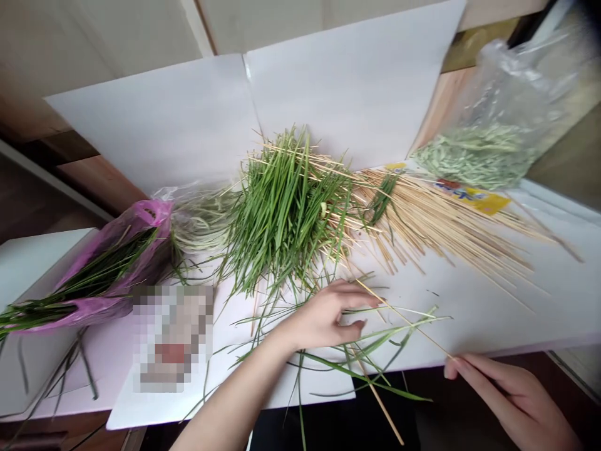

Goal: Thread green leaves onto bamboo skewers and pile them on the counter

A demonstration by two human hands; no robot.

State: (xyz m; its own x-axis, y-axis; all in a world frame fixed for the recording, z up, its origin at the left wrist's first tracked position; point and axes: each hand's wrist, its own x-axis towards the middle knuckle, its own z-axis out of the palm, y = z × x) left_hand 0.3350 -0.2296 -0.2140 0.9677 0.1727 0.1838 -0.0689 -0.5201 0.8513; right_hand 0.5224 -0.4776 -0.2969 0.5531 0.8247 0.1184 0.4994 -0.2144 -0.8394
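Note:
My right hand, at the lower right, pinches one end of a thin bamboo skewer. From there the skewer slants up and left past the fingertips of my left hand. That left hand is curved, thumb and fingers apart, over loose chives near the table's front edge. Some leaves cross the skewer; whether it pierces any I cannot tell. Another skewer sticks out over the edge below. Behind my left hand is a big heap of green chives with skewers through it.
Many bare skewers lie fanned out on the right. A clear bag of pale green strips stands at the back right. To the left are a pink plastic bag of chives and pale strands. White boards line the back.

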